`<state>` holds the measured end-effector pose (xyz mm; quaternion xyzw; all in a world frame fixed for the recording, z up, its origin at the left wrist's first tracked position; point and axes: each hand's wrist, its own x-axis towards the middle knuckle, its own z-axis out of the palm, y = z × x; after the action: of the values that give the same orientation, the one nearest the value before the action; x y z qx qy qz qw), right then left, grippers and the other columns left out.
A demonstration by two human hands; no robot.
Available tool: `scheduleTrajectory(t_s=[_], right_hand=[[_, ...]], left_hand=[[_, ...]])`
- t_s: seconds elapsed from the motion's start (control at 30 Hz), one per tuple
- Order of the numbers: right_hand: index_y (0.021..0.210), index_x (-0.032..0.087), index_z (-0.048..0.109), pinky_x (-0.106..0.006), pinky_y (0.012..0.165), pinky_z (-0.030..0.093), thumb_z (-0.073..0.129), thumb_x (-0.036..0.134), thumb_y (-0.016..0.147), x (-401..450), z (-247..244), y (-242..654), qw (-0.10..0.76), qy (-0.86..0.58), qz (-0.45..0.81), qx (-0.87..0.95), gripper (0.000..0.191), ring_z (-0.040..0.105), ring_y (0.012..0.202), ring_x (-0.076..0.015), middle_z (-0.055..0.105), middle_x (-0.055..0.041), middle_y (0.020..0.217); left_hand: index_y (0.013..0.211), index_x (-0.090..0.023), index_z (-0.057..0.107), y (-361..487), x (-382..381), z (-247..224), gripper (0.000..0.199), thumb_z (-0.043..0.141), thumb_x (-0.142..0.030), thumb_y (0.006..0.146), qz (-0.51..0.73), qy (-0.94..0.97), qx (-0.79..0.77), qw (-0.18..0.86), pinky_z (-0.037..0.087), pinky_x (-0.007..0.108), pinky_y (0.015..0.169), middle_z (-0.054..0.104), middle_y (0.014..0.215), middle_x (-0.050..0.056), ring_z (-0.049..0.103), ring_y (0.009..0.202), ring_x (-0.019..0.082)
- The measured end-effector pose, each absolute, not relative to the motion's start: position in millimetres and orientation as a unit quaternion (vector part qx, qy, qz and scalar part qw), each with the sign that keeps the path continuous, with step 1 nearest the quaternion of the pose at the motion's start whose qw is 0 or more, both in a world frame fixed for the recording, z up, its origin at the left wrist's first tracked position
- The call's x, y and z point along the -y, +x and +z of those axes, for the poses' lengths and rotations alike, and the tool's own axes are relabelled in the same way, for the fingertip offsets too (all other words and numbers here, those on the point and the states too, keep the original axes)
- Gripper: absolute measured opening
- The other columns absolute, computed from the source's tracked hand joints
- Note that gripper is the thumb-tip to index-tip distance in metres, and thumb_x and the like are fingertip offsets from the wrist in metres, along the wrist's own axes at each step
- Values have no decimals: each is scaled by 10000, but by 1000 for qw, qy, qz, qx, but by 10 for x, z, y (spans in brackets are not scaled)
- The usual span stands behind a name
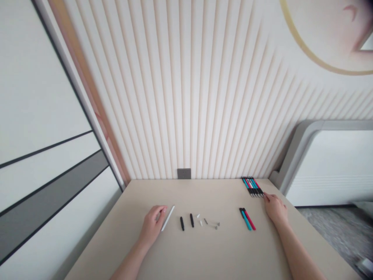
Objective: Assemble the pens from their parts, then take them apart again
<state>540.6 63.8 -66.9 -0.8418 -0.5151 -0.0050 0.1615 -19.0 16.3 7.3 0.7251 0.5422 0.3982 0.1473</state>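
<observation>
My left hand (153, 222) rests on the table, loosely curled with a gap between thumb and fingers and nothing visible in it. Just right of it lie thin white pen refills (168, 218), close to the fingertips. Beyond those are two black pen grips (187, 221), small white cone tips (199, 219), a dark spring (205, 221) and small grey pieces (217, 225). At the right, my right hand (275, 208) has its fingertips closed at the tip of the end pen in a row of coloured pens (253, 186). A teal and a red barrel (247, 219) lie nearer me.
The beige table (186, 256) meets a ribbed wall (186, 97) with a dark socket (184, 174). A white cabinet (43, 116) stands left, and a grey-and-white headboard (329, 163) stands right, past the table edge.
</observation>
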Motion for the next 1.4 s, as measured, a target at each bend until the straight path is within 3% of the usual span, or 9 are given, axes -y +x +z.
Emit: scheduleTrajectory(t_s=[0.2, 0.33, 0.5, 0.77, 0.97, 1.13, 1.27, 1.4], right_hand=[[1357, 190, 501, -490, 912, 419, 251, 275, 916, -529, -690, 5350, 171, -838, -28, 517, 514, 531, 1171, -335, 585, -144, 1252], [1323, 185, 534, -446, 922, 441, 280, 254, 870, -349, -755, 5293, 199, -822, -33, 533, 524, 556, 1147, -316, 617, -137, 1184], [1242, 178, 597, -428, 878, 481, 323, 319, 837, -58, -868, 5199, 248, -795, -26, 552, 509, 612, 1029, -312, 643, -138, 1131], [1080, 179, 670, -365, 820, 497, 378, 420, 846, 122, -594, 4884, 320, -765, 67, 555, 445, 663, 858, -244, 662, -121, 1122], [1042, 176, 679, -346, 881, 471, 383, 446, 884, 115, -446, 4621, 341, -736, 72, 581, 431, 620, 975, -244, 670, -112, 1080], [1079, 208, 673, -367, 966, 416, 395, 462, 904, 98, -407, 4424, 289, -703, 84, 645, 416, 582, 1065, -249, 655, -97, 1124], [1148, 264, 648, -407, 953, 412, 417, 490, 902, 92, -413, 4393, 236, -686, 77, 684, 406, 562, 1093, -259, 640, -70, 1158], [1146, 243, 647, -429, 917, 436, 405, 492, 916, 88, -453, 4467, 243, -666, 71, 701, 417, 583, 1050, -266, 648, -91, 1129]], left_hand=[[1057, -211, 667, -330, -122, 145, 273, 453, -337, 944, 305, 799, -513, 71, 507, 395, 888, 685, 1020, 93, 637, 970, 232], [1105, -242, 651, -548, 7, 127, 252, 474, -299, 935, 235, 833, -500, 21, 496, 397, 893, 675, 1039, 67, 624, 975, 226], [1126, -229, 633, -793, 163, 23, 269, 466, -328, 939, 256, 796, -547, -19, 502, 388, 877, 665, 1071, 77, 624, 984, 229], [1090, -233, 646, -811, 76, -40, 258, 476, -318, 916, 250, 796, -551, -12, 489, 410, 895, 666, 1080, 79, 620, 1010, 248], [1075, -236, 655, -856, 28, -57, 272, 471, -355, 915, 248, 801, -544, 21, 487, 407, 904, 667, 1073, 71, 617, 1019, 247], [1062, -237, 662, -851, 42, -26, 264, 478, -355, 914, 247, 802, -544, 28, 481, 405, 911, 659, 1079, 71, 611, 1024, 245], [1068, -239, 653, -845, 70, -15, 248, 478, -333, 920, 233, 805, -546, 27, 476, 402, 909, 648, 1090, 67, 604, 1026, 238], [1086, -236, 632, -810, 102, 3, 235, 470, -309, 933, 214, 810, -546, 10, 465, 406, 901, 636, 1090, 63, 592, 1026, 237]])
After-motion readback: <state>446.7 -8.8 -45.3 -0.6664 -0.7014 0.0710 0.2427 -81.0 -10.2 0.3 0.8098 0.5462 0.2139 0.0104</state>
